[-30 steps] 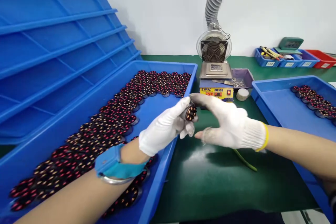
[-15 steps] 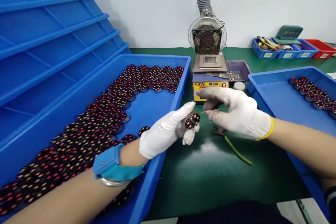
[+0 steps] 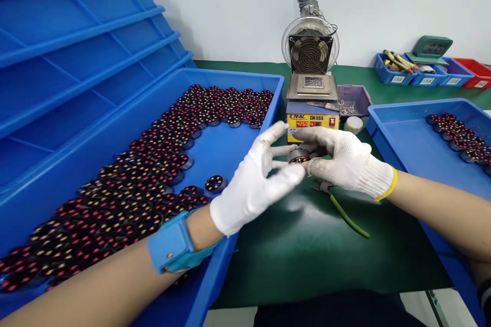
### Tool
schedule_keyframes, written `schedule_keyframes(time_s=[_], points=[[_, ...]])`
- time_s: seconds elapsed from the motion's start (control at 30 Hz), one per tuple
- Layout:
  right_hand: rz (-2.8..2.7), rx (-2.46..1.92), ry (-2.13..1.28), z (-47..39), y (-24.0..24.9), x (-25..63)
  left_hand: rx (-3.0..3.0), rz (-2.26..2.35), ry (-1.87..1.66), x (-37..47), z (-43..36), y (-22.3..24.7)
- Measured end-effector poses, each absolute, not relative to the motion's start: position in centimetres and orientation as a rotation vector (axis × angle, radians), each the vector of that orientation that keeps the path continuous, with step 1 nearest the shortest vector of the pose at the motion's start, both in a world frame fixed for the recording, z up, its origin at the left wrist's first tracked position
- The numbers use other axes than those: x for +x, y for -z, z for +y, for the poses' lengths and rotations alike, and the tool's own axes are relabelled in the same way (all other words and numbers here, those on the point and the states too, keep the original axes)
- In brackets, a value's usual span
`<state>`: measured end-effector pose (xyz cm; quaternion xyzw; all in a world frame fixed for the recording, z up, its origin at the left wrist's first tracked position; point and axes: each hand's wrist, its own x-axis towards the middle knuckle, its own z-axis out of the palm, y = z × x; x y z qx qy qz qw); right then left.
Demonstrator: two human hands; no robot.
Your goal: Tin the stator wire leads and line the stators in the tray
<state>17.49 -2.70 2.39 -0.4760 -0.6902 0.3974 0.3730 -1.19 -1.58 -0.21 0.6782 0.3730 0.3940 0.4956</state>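
My right hand (image 3: 339, 161), in a white knit glove with greyed fingertips, is closed round a small motor stator (image 3: 298, 156). Copper windings show on the stator's lower side, and its grey rim faces up. My left hand (image 3: 261, 179), in a thin white glove, has its fingers spread beside the stator. Its thumb and fingertips come close to the part; whether they touch I cannot tell. Below my right hand, green-handled cutters (image 3: 345, 214) lie on the green table mat (image 3: 299, 260).
At left, a blue tray (image 3: 226, 156) holds many stators, with stacked blue trays (image 3: 76, 51) behind. A solder pot (image 3: 312, 112) stands under a fan and duct. The right blue tray (image 3: 406, 133) holds several stators. A purple bin (image 3: 355, 99) and white jar (image 3: 353, 125) stand nearby.
The stator has passed from my left hand to my right and turned its windings downward. My left fingers have opened. The whole view has shifted slightly.
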Motion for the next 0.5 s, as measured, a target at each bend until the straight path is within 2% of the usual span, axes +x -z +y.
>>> schedule_keyframes(time_s=[0.17,0.3,0.37,0.5], points=[[-1.863,-1.288,-0.691,-3.4,-2.2,17.8,2.065,1.076,-0.903,-0.7,-3.2,0.4],[-1.939,-1.340,-0.455,-3.3,-1.8,18.1,1.885,1.259,-0.842,-0.8,-2.9,-0.5],[-1.882,-1.355,-0.498,-3.0,-1.5,18.2,1.796,1.279,-0.748,-1.0,-2.7,-1.4],[-1.628,-1.293,-0.916,-1.9,-1.3,18.2,1.831,1.383,-0.682,-1.4,-2.3,-2.8]])
